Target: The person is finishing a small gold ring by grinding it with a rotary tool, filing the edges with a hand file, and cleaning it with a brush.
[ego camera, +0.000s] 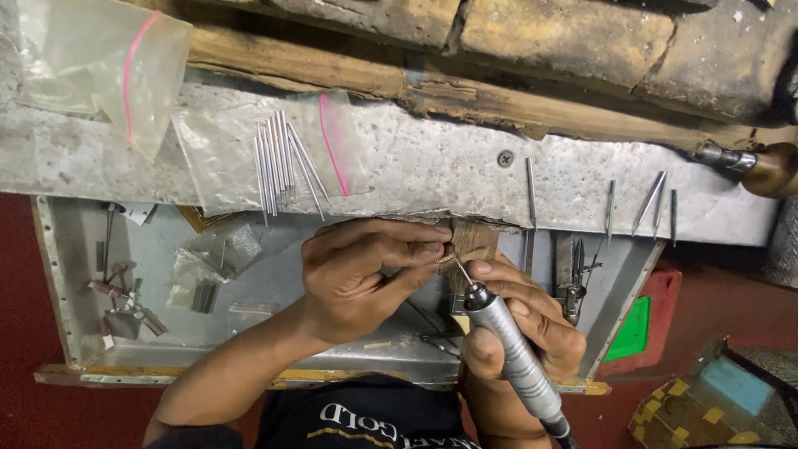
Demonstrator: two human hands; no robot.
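Left hand pinches a small ring against the wooden bench peg, while the right hand, clamped around the rotary handpiece, should keep its fine burr light and steady on the ring, braced just below the peg.

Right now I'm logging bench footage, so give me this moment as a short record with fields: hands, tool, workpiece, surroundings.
left hand: left hand pinches a small ring against a wooden bench peg
right hand: right hand grips a rotary handpiece, its fine bit at the ring
bench top: loose steel burs on a clear plastic bag
below: metal tray holding small tools
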